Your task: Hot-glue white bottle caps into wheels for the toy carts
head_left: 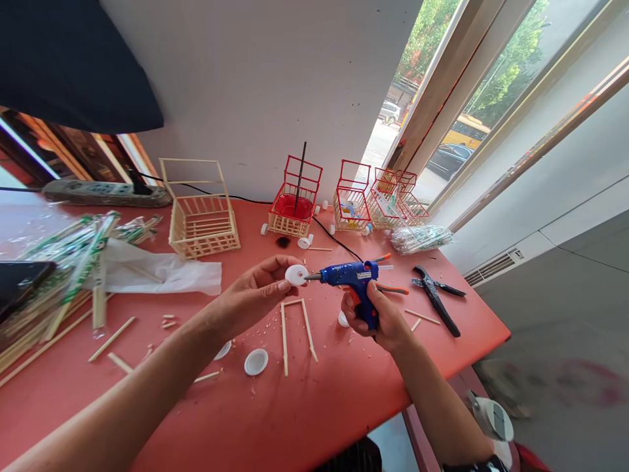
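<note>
My left hand (263, 282) pinches a small round white plastic cap (296, 275) by its edge above the table. In my right hand (383, 318) is a blue hot glue gun (351, 274), its metal nozzle pointing left with the tip at the cap's face. Below them on the table lies a three-sided frame of thin wooden sticks (293, 303). Another white cap (256, 362) rests open side up nearby, and one (223, 351) is partly hidden by my left forearm. A further white cap (343, 319) shows beside my right hand.
Along the wall stand a plain stick cart (204, 226) and several red-trimmed ones, one holding a red cup (293, 206). Pliers (436, 298) lie at right. Wrapped chopsticks (93, 252), a power strip (105, 193) and a dark phone-like object (22, 285) are at left.
</note>
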A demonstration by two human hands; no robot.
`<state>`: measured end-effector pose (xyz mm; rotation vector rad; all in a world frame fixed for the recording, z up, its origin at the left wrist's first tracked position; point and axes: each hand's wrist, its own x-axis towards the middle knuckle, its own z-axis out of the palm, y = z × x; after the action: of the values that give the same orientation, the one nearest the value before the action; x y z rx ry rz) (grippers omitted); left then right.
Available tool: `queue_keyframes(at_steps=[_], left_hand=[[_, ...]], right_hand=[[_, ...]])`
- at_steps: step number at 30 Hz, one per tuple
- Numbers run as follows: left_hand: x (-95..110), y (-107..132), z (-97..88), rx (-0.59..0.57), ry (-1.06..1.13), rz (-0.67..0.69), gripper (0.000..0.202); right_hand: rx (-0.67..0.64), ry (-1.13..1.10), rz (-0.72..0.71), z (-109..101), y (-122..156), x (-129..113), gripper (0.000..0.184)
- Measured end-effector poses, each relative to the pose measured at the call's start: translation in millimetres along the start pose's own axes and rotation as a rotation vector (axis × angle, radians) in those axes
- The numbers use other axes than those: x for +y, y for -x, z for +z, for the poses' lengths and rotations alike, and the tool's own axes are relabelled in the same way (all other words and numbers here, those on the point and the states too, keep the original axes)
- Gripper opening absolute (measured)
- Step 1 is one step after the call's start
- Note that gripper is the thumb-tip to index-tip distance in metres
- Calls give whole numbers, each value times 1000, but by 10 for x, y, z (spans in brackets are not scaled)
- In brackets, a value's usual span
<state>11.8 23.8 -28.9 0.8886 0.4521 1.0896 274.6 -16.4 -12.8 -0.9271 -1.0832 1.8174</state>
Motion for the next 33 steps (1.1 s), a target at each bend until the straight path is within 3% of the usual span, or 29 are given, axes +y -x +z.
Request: queue_keyframes(at_steps=[13,24,33], left_hand=[[42,-9,2,-14,-69,41,32],[50,-26,-36,49,-50,65,32],[3,-23,-83,52,95,23,31]], right_hand=[[42,22,24,33,-8,-30,65],[144,283,-285,53,53,-17,59],[142,282,-285,46,51,10,58]])
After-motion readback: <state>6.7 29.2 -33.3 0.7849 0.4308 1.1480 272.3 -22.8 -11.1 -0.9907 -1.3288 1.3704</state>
